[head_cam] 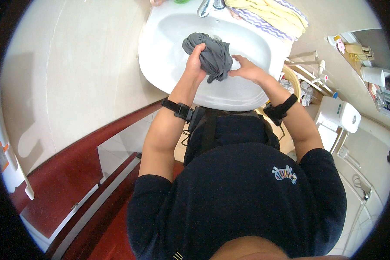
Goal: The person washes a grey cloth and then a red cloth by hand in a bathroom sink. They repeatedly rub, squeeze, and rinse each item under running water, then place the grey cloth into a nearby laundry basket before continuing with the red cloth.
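A bunched dark grey cloth [214, 57] is held over the basin of a white washbasin [169, 71]. My left hand [196, 63] grips its left side, the thumb lying on top of the folds. At the cloth's right edge is my right hand [247, 69], its fingers spread and its thumb close to the fabric; whether it touches is hard to tell. A chrome faucet [205, 8] stands at the basin's far rim, beyond the cloth. The cloth hides part of the basin floor and the drain.
Yellow and purple-striped towels [269, 18] lie on the washbasin's far right rim. A pale wicker basket [291, 81] with items inside stands right of the basin, below wall pipes [321, 66]. Farther right is a shelf with toiletries [357, 52]. A tiled wall [84, 65] rises on the left.
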{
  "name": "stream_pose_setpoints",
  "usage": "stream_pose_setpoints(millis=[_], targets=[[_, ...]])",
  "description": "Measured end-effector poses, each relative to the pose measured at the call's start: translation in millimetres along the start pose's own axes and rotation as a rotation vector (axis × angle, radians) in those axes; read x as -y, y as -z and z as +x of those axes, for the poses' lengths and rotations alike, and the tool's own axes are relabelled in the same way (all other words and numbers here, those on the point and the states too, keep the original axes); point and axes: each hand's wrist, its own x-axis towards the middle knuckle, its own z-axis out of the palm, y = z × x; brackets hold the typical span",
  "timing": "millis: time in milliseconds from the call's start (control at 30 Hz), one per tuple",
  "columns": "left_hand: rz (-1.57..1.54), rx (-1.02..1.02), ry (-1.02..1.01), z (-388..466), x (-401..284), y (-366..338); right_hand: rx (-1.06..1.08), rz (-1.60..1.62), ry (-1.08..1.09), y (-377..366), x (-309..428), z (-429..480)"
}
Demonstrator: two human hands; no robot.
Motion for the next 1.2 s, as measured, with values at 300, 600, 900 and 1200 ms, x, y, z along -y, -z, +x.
stream_pose_setpoints(millis=[300, 600, 900, 1200], targets=[[-0.036, 0.130, -0.033, -24.3, -6.4, -9.0, 0.420, 1.777, -0.513, -20.5, 0.7, 8.1], [0.911, -0.179, -0.095, -25.2, 13.8, -12.8, 0.322, 1.476, -0.171, -10.9, 29.0, -4.0], [0.208, 0.031, 0.083, -14.5, 2.7, -3.2, 0.335, 1.666, -0.270, -16.4, 30.4, -11.2], [0.456, 0.068, 0.181, -13.5, -9.3, -13.7, 0.708, 1.384, -0.316, 7.1, 6.6, 6.6]])
